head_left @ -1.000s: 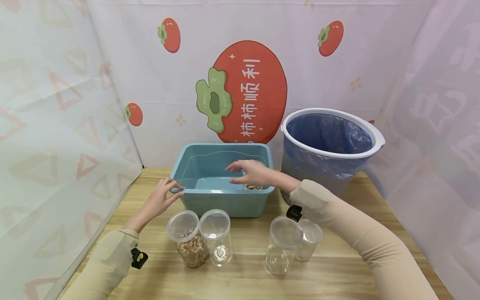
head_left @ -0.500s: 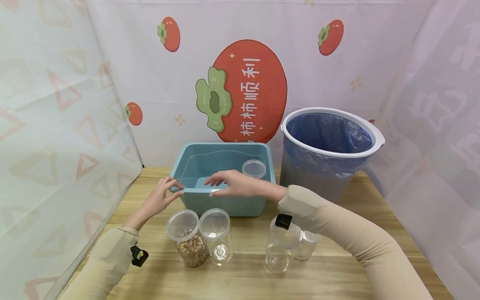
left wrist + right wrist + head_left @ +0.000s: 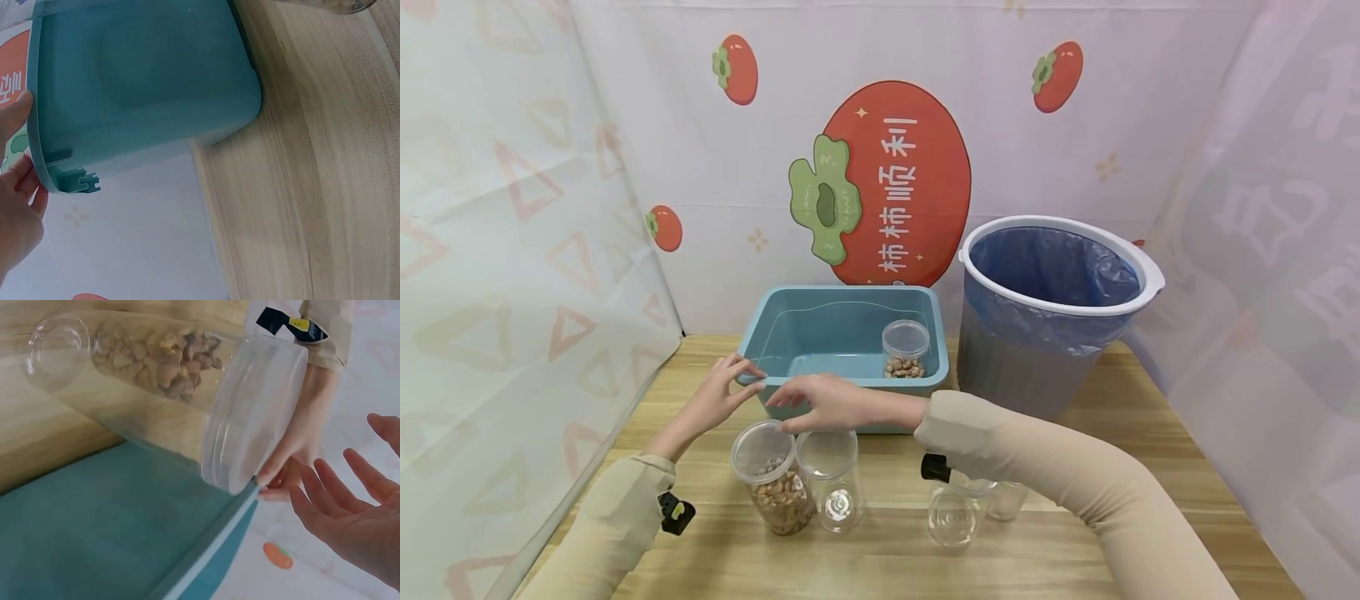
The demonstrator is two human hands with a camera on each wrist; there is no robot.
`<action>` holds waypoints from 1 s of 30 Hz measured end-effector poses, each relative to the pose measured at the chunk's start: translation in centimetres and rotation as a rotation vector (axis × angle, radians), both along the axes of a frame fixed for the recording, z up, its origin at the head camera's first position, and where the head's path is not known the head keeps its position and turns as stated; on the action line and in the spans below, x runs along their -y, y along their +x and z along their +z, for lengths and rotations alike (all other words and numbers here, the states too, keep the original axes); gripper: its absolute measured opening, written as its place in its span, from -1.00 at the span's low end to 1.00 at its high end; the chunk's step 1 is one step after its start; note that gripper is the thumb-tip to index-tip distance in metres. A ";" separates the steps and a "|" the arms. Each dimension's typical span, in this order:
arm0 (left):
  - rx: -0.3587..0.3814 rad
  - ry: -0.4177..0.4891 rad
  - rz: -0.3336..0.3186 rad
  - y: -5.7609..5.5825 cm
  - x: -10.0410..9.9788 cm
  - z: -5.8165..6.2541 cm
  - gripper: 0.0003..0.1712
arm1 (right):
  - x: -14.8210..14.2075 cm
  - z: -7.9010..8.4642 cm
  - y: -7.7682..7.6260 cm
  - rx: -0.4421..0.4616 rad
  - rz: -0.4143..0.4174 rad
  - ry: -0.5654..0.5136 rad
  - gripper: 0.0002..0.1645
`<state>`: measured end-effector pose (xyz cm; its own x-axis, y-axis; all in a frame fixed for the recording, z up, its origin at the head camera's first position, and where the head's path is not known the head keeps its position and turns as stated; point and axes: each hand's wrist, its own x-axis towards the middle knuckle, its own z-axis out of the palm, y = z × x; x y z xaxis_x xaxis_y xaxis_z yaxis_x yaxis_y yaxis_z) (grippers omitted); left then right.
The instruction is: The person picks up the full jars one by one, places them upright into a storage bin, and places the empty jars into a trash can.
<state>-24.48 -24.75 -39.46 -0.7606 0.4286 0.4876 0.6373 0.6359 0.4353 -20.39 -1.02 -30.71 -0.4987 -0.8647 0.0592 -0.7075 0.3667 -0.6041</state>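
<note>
My left hand (image 3: 717,395) pinches the front left corner of a blue plastic bin (image 3: 823,325), thumb and fingers on either side of the rim in the left wrist view. My right hand (image 3: 826,402) holds nothing, its fingers spread and loosely bent above two lidded clear jars. One is a jar of nuts (image 3: 784,498), the other an empty jar (image 3: 840,500) beside it. In the head view the right hand overlaps the lids of both; the right wrist view shows it apart from the nearest lid (image 3: 256,415). Inside the bin at the right stands another nut jar (image 3: 905,354).
Behind and right of the bin stands a waste bin (image 3: 1022,367) with a blue liner and a white rim. Two more clear jars, a taller jar (image 3: 953,517) and a smaller jar (image 3: 1006,502), stand on the wooden table (image 3: 880,558), partly hidden by the right sleeve.
My right hand has come out of the bin and moved left and toward me, over the front jars. The nut jar inside the bin is uncovered. My left hand stays on the rim.
</note>
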 end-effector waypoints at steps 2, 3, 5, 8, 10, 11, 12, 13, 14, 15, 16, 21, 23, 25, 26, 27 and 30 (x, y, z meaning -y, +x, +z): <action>0.004 -0.001 0.001 0.0 0.0 0.0 -0.86 | 0.4 -0.3 0.1 0.002 0.007 0.000 -0.55; 0.005 -0.002 0.001 0.0 0.0 0.0 -0.86 | 0.6 -0.5 0.1 0.002 0.007 -0.001 -0.54; 0.007 -0.004 0.001 0.0 0.1 0.0 -0.86 | 1.0 -0.8 0.2 -0.008 0.002 0.005 -0.52; 0.008 -0.006 0.001 0.0 0.0 0.1 -0.87 | 1.3 -1.1 0.4 -0.034 -0.010 0.028 -0.46; 0.011 -0.006 0.002 0.0 0.0 0.1 -0.86 | 1.5 -1.3 0.6 -0.053 -0.013 0.048 -0.40; 0.013 -0.006 0.002 0.0 0.0 0.1 -0.86 | 1.6 -1.4 0.7 -0.059 -0.014 0.056 -0.37; 0.013 -0.006 0.002 0.0 0.0 0.1 -0.86 | 1.6 -1.4 0.8 -0.055 -0.012 0.064 -0.35; 0.014 -0.006 0.003 0.0 0.0 0.1 -0.86 | 1.7 -1.5 0.8 -0.062 -0.009 0.073 -0.33; 0.014 -0.006 0.002 0.0 0.0 0.1 -0.87 | 1.8 -1.7 0.8 -0.058 -0.006 0.080 -0.31; 0.014 -0.006 0.003 0.0 0.0 0.1 -0.87 | 1.9 -1.8 0.8 -0.056 -0.003 0.088 -0.29; 0.012 -0.005 0.003 -0.1 0.0 0.1 -0.87 | 2.0 -1.9 0.9 -0.059 -0.002 0.096 -0.27; 0.007 -0.002 0.003 0.0 0.1 0.0 -0.86 | 2.5 -2.3 1.0 -0.075 0.006 0.137 -0.20; 0.005 0.004 0.000 0.0 0.0 -0.1 -0.85 | 2.6 -2.4 1.0 -0.072 0.007 0.159 -0.16; 0.003 0.009 0.000 0.0 0.0 -0.1 -0.85 | 2.8 -2.6 1.0 -0.067 0.008 0.181 -0.14; 0.002 0.012 -0.001 0.0 0.0 -0.1 -0.85 | 2.9 -2.7 1.0 -0.065 0.007 0.191 -0.13; 0.003 0.013 -0.001 0.0 0.0 -0.2 -0.85 | 3.0 -2.8 1.0 -0.065 0.007 0.199 -0.13; 0.006 0.012 -0.001 0.0 0.1 -0.1 -0.86 | 3.5 -3.1 1.0 -0.077 0.006 0.217 -0.11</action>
<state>-24.47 -24.83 -39.58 -0.7633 0.4234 0.4880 0.6351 0.6302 0.4466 -19.38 -4.50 -33.82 -0.4947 -0.8643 -0.0913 -0.7511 0.4780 -0.4555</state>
